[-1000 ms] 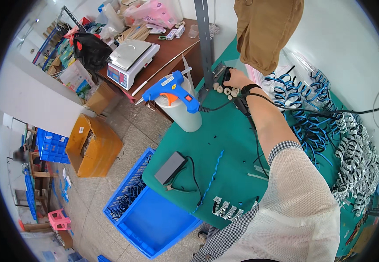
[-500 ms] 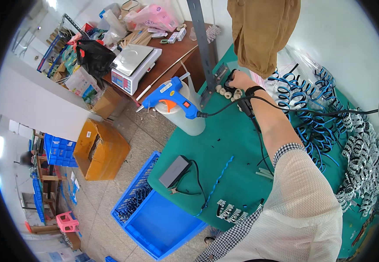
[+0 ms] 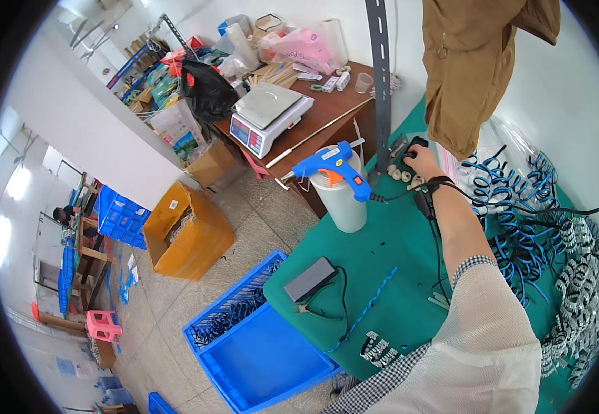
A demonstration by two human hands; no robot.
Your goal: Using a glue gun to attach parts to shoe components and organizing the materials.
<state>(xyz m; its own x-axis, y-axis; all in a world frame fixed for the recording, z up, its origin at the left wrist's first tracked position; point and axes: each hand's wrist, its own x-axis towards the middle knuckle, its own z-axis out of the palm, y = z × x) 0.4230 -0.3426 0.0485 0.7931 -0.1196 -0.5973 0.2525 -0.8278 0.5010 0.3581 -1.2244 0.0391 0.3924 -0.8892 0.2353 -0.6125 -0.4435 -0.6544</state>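
Observation:
My right hand (image 3: 423,163) reaches to the far edge of the green table (image 3: 354,252), beside the foot of the metal post. Its fingers are closed at a small black object (image 3: 417,143), whose kind I cannot make out. Several pale round beads (image 3: 398,174) lie just left of the hand. A black box-shaped piece with a cord (image 3: 423,205) is beneath the wrist, which wears a dark band. Left of this, a blue glue gun (image 3: 334,165) rests on top of a white cylindrical container (image 3: 347,210). My left hand is out of view.
Blue-black coiled strands (image 3: 513,234) and silvery coils (image 3: 582,297) pile up at the right. A grey power adapter (image 3: 310,279) and a twisted blue strand (image 3: 375,303) lie nearer. Blue crates (image 3: 265,366) stand below the table's left edge. A brown cloth (image 3: 461,83) hangs above.
The whole view has swung, so the table and its things sit further right and lower. My right hand stays by the post's foot at the black object.

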